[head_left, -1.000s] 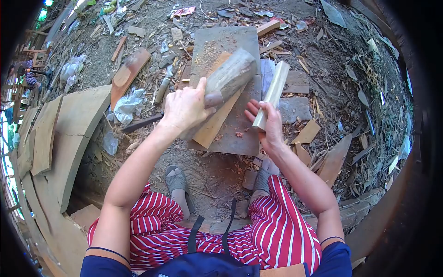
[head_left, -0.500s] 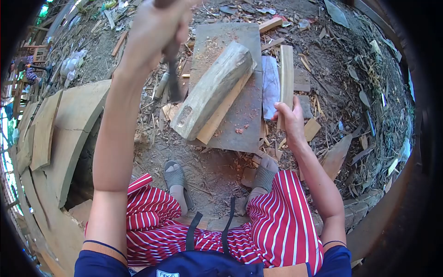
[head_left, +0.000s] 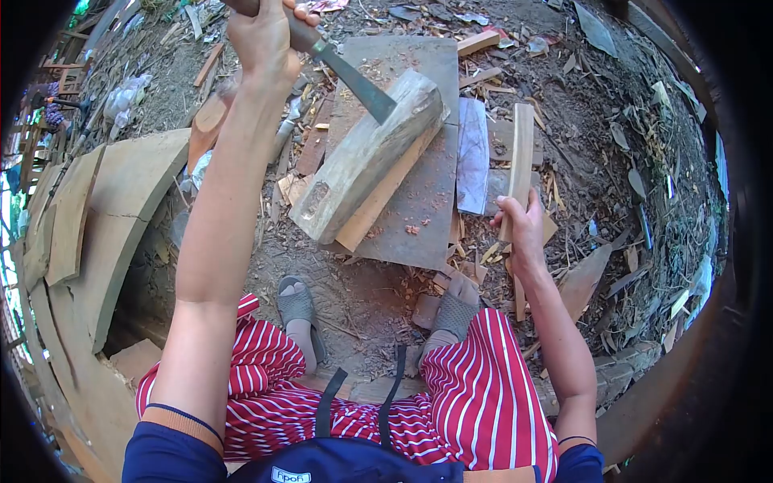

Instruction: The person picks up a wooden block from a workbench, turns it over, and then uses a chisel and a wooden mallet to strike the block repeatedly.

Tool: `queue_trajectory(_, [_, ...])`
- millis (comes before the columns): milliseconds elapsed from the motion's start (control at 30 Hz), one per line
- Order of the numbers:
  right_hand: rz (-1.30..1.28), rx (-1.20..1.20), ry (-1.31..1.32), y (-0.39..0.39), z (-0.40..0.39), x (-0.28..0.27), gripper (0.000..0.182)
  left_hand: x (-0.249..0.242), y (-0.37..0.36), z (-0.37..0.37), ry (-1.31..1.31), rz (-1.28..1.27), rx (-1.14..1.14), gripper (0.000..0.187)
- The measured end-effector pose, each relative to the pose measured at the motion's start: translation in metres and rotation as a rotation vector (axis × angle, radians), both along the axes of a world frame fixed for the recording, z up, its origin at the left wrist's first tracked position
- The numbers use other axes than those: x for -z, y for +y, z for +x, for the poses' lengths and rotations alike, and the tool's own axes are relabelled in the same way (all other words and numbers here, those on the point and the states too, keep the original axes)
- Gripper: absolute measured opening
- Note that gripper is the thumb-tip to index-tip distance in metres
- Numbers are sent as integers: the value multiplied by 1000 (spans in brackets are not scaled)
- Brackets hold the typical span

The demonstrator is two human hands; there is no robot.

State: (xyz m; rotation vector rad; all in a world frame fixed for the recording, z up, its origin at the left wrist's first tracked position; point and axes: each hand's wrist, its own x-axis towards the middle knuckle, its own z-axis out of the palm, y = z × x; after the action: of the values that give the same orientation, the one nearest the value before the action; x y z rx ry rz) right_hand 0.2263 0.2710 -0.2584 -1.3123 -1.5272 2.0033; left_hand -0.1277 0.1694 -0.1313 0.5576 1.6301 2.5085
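Note:
My left hand [head_left: 270, 44] is closed around the brown handle of a chisel [head_left: 354, 82], whose flat metal blade slants down to the right. Its tip lies over the upper part of a weathered wooden block [head_left: 370, 157]; whether it touches cannot be made out. That block has a small hollow near its lower end and lies diagonally on a paler wood piece [head_left: 394, 189]. Both are on a wide flat board [head_left: 427, 233] dotted with reddish chips. Off to the right, my right hand [head_left: 523, 229] grips the lower end of a slim wooden bar [head_left: 522, 149], held upright in view.
A pale, bluish-white flat piece [head_left: 473, 157] lies along the board's right edge. Large curved planks [head_left: 133, 217] stand at the left. Wood scraps, shavings and plastic litter [head_left: 129, 101] cover the dirt ground. My sandalled feet [head_left: 302, 318] flank the board's near end.
My left hand has swung the chisel from steeply downward, left of the block, to across the block's top. My right hand has moved slightly right and nearer with the bar.

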Motion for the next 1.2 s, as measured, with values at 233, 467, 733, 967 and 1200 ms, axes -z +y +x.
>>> queue_trajectory(233, [38,0,-20,-5,-3,-2,53,3,-1,-3,-16,-11,71,28])
queue_trajectory(467, [37,-50,-13,-9,-3,-4,52,15,-10,-14,-112,101,45,30])
queue_trajectory(733, [11,-47,-25,-7,3,3,53,17,-13,-14,-121,172,60,30])
queue_trajectory(967, [18,-62,-46,-7,3,4,53,13,-11,-15,-126,139,-2,29])
queue_trajectory(1200, [23,-69,-69,-9,2,3,52,14,-13,-16,-153,152,28,30])
